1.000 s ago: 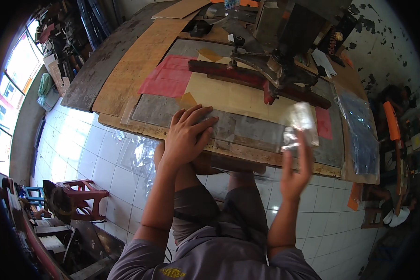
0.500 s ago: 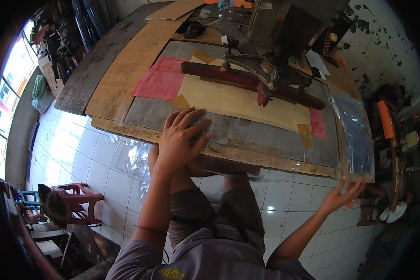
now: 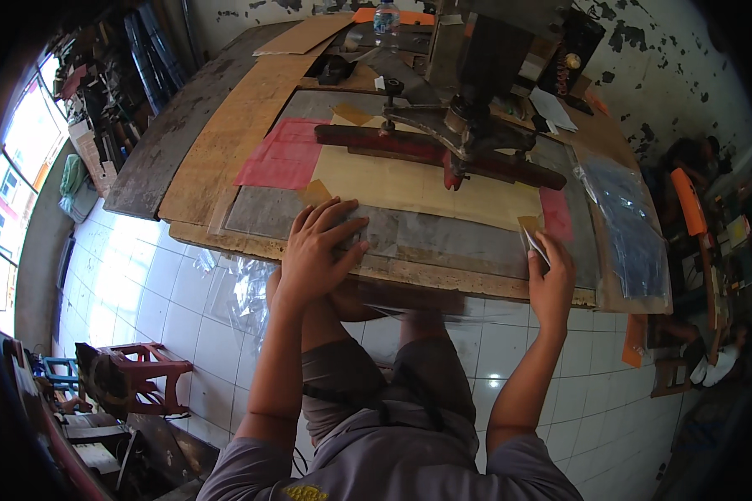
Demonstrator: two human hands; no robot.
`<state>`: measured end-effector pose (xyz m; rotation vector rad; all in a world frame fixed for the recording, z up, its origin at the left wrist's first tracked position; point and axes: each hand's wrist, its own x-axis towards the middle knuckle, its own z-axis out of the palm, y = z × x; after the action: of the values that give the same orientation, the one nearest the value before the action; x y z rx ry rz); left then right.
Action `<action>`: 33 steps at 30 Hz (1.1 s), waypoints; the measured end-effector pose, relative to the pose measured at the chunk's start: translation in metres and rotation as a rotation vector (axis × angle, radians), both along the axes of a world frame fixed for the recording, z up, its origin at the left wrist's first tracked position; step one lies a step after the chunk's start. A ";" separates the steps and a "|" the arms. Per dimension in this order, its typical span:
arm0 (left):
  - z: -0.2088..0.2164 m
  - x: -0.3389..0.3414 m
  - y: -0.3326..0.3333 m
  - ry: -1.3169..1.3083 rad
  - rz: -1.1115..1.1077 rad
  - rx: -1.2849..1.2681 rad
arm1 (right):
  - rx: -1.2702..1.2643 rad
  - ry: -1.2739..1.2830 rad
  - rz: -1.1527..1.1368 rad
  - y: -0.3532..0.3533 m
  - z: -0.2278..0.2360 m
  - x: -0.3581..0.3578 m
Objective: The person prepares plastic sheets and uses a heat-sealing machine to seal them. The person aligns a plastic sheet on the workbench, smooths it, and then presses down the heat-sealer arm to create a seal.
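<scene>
My left hand (image 3: 319, 249) lies with fingers spread on the near left of the grey board (image 3: 376, 221), just below a brown tape piece (image 3: 316, 193). Close to another tape piece (image 3: 528, 224) on the right, my right hand (image 3: 553, 280) pinches a thin pale sheet (image 3: 536, 245), seen only as a narrow edge. A cream sheet (image 3: 393, 185) covers the board's middle, with a red-pink sheet (image 3: 277, 154) to its left and a smaller pink piece (image 3: 556, 214) to its right. Above them hangs a machine's long dark red bar (image 3: 368, 142).
A stack of bluish clear plastic sheets (image 3: 633, 225) rests at the table's right end. Behind the bar rises the machine's column (image 3: 497, 71). A water bottle (image 3: 385, 22) stands at the back. A red stool (image 3: 150, 376) is on the floor, lower left.
My right hand has moved left and inward from the plastic stack's near corner to the right tape piece, and now pinches a thin sheet. My left hand stays put. The view has shifted slightly.
</scene>
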<state>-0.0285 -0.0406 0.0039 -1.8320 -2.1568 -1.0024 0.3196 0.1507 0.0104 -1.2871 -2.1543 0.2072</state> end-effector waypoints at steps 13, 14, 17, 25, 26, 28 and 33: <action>0.006 0.027 0.001 -0.112 -0.025 -0.007 | 0.198 0.142 -0.071 -0.018 -0.043 0.026; 0.011 0.037 0.004 -0.157 0.016 -0.021 | 0.201 0.176 -0.067 -0.018 -0.040 0.026; 0.021 0.061 0.007 -0.265 0.144 -0.071 | 0.191 0.276 -0.050 -0.023 -0.039 0.024; 0.013 0.052 -0.001 -1.226 -0.244 0.063 | 0.284 0.484 -0.072 -0.026 -0.050 0.036; 0.015 0.053 -0.001 -1.282 -0.271 0.058 | 0.287 0.506 -0.098 -0.025 -0.050 0.038; 0.014 0.056 -0.004 -1.355 -0.350 0.110 | 0.290 0.560 -0.146 -0.028 -0.045 0.037; 0.016 0.058 -0.010 -1.525 -0.624 0.138 | 0.339 0.617 -0.102 -0.035 -0.046 0.038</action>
<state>0.0294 -0.0507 0.0201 -1.8295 -1.6477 -3.3725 0.3577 0.1161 -0.0361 -0.9711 -1.5174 0.1605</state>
